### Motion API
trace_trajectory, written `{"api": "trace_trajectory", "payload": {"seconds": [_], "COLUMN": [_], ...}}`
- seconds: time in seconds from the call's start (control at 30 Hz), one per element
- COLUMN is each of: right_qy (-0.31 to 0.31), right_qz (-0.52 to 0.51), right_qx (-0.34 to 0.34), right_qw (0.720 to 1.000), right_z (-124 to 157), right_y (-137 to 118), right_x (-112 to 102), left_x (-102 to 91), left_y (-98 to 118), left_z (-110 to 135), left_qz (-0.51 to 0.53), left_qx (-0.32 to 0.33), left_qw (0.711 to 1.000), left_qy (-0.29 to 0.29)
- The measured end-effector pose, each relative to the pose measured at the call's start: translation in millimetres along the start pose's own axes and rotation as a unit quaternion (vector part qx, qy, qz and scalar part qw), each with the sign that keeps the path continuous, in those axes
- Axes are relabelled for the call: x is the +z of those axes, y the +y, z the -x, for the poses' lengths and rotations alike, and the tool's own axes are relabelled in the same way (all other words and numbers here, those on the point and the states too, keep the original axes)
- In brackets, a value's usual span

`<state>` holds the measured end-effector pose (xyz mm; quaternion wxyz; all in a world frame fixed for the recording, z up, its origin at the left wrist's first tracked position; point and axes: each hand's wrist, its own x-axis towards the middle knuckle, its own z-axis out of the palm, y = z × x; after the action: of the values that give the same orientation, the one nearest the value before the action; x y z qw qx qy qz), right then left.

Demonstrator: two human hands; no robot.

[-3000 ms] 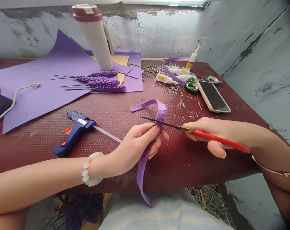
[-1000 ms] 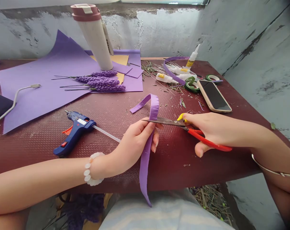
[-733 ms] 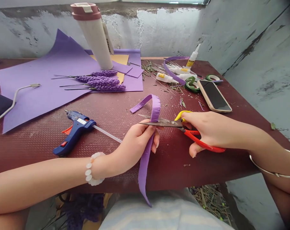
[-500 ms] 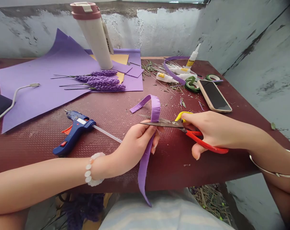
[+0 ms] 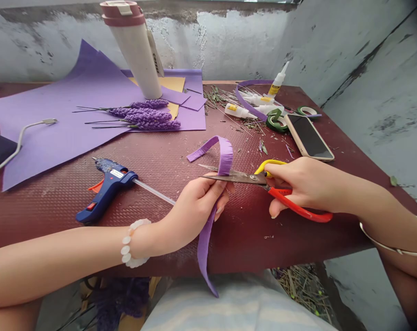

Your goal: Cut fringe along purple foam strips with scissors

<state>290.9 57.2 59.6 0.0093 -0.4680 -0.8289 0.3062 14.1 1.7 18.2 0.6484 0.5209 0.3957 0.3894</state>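
The left hand (image 5: 194,209), a bead bracelet on its wrist, is closed in a pinch, thumb over curled fingers, on a fringed strip of purple crepe paper (image 5: 225,158). The strip arches up in a loop above the fingers, and its long tail hangs down past the near edge of the bench. The right hand (image 5: 307,186), with a thin metal bangle on its forearm, grips a pair of steel scissors (image 5: 243,177) by their red and yellow plastic handles. The blades stand slightly parted, their tips past the strip, and they appear to straddle its fringed edge just above the left fingers.

Left of the hands, a blue hot glue gun (image 5: 107,191) lies on the dark maroon bench (image 5: 250,234), a clear glue stick (image 5: 153,191) pointing toward the left hand. Beyond it, large purple card sheets (image 5: 57,128) cover the far left corner, bearing purple paper lavender stems (image 5: 144,117) and a white tumbler with a maroon lid (image 5: 134,50). A white cable (image 5: 20,147) lies across the card near the left edge.

Toward the far right corner are a beige-cased phone (image 5: 308,137), green tape rolls (image 5: 275,122), white glue bottles (image 5: 238,111), a curved purple band (image 5: 246,99) and scattered dry stem clippings (image 5: 229,103).
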Motion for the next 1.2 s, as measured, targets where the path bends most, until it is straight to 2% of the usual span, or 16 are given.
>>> {"api": "trace_trajectory", "payload": {"seconds": [0.13, 0.33, 0.47, 0.6, 0.73, 0.97, 1.07, 1.2], "right_qy": [-0.011, 0.006, -0.036, -0.102, -0.150, -0.173, -0.172, -0.170], "right_qz": [-0.006, -0.013, -0.044, -0.104, -0.141, -0.115, -0.119, -0.152], "right_qx": [0.005, 0.001, -0.015, -0.017, -0.005, 0.085, 0.080, 0.040], "right_qw": [1.000, 1.000, 0.998, 0.989, 0.979, 0.975, 0.975, 0.973], "right_z": [1.4, 2.5, 3.5, 2.2, 1.6, 7.9, 8.5, 6.5], "right_y": [3.1, 3.3, 8.6, 12.7, 12.6, -0.4, -3.0, 2.0], "right_x": [0.6, -0.3, -2.3, -4.9, -8.9, -12.0, -10.7, -8.4], "left_x": [0.5, 2.2, 1.9, 0.2, -0.6, 2.0, 2.2, 1.5], "left_y": [-0.7, -0.1, -2.1, -3.8, -3.9, 0.2, 2.6, 4.1], "left_z": [-0.7, -1.1, 1.9, 6.3, 6.3, 4.3, 5.3, 5.7], "left_qz": [0.008, 0.013, 0.033, 0.102, 0.132, 0.100, 0.087, 0.092], "left_qx": [-0.005, -0.005, 0.003, 0.030, 0.014, -0.008, -0.007, -0.004], "left_qw": [1.000, 1.000, 0.999, 0.994, 0.991, 0.994, 0.996, 0.995], "left_qy": [0.006, 0.006, 0.003, -0.025, -0.030, -0.031, -0.033, -0.033]}}
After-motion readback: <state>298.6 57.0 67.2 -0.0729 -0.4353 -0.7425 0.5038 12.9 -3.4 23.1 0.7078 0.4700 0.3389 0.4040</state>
